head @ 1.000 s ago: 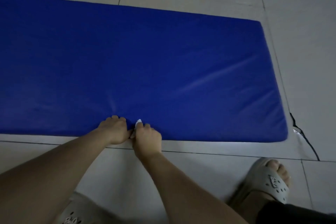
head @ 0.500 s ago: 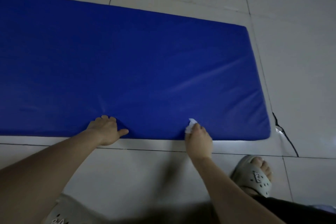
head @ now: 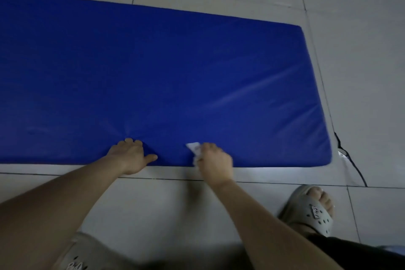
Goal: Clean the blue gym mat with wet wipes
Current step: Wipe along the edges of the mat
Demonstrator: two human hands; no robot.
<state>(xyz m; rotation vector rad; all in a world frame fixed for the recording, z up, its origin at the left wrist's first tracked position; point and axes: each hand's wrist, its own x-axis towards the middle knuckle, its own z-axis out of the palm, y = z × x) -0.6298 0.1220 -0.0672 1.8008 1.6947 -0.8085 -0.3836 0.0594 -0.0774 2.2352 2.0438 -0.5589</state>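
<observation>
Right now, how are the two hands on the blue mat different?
The right hand grips a white wet wipe; the left hand holds nothing. The left hand presses a dent into the blue gym mat, while no dent shows by the right hand. The left hand's thumb sticks out sideways; the right hand's thumb is hidden. Both sit at the mat's near edge.

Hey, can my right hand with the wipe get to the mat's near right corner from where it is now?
Probably yes. The right hand, holding the wet wipe, sits on the near edge of the blue mat, and nothing lies on that edge between it and the corner.
</observation>
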